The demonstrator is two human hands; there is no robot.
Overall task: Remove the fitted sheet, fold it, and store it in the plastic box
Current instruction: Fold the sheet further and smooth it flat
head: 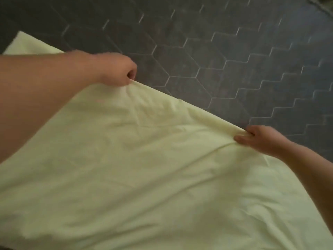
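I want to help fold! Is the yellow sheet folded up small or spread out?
Spread out. The sheet lies wide across the view, lightly wrinkled; the left hand and right hand each pinch its far edge.

I've got the fitted sheet (162, 177) in view: pale yellow-green, spread wide, softly creased. Its far edge runs taut on a diagonal, upper left down to lower right, bunched at two points, with the dark hexagon-tiled floor (234, 51) beyond it.

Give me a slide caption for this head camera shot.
Left hand and right hand grip one edge of a pale yellow sheet, stretched over dark hexagon floor tiles.
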